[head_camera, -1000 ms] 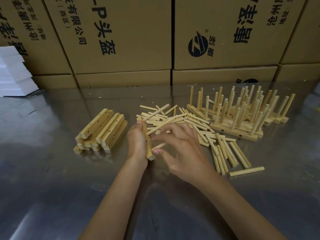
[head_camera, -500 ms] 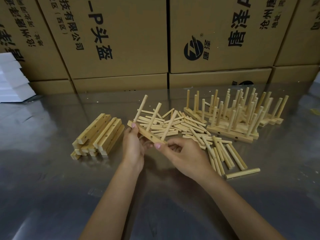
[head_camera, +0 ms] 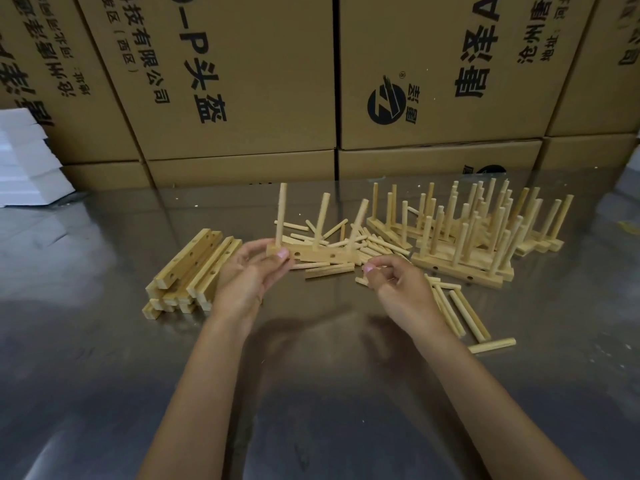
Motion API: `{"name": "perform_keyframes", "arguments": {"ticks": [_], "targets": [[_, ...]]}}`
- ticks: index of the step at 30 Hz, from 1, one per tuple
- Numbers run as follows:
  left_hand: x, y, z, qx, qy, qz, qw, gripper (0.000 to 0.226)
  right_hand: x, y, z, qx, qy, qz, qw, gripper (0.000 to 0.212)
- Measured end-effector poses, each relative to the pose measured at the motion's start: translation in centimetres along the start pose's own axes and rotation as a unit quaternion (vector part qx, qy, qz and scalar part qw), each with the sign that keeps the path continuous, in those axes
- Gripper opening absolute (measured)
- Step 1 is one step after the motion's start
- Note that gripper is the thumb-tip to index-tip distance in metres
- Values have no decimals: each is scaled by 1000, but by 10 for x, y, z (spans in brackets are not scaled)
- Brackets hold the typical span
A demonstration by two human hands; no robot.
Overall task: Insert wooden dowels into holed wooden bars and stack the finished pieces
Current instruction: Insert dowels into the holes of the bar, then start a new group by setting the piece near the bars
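cardboard boxes [head_camera: 242, 74] printed "头盔", "有限公司"

Held bar [head_camera: 313, 253] — three upright dowels [head_camera: 322, 216]

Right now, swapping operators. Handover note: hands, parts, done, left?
Left hand grips one end of a pale wooden bar with three dowels standing in it.
Right hand loosely curled beside the bar; whether it holds anything is unclear.
Blank holed wooden bars stacked left; loose light wooden dowels centre on the steel table; finished dowelled pieces right.
Left: add this bar to the finished pieces, then dowel the blanks.
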State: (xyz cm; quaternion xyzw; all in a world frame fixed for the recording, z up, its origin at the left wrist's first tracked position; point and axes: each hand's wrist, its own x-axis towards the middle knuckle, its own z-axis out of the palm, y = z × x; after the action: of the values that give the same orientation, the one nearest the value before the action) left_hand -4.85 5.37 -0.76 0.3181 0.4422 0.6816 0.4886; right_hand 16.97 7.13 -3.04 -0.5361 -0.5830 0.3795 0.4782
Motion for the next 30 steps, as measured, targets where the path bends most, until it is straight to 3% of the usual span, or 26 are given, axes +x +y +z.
{"name": "perform_keyframes", "arguments": {"ticks": [6, 11, 18, 30], "targets": [[3, -4, 1, 48, 160, 85, 982, 26, 1, 4, 0, -39, -1, -8, 999, 9], [4, -14, -4, 271, 282, 123, 912, 29, -1, 6, 1, -78, -23, -5, 997, 17], [2, -19, -10, 428, 263, 192, 843, 25, -3, 4, 1, -93, -47, -10, 995, 15], [0, -19, -11, 589, 223, 103, 770, 30, -3, 4, 0, -114, -57, -16, 992, 14]]}}
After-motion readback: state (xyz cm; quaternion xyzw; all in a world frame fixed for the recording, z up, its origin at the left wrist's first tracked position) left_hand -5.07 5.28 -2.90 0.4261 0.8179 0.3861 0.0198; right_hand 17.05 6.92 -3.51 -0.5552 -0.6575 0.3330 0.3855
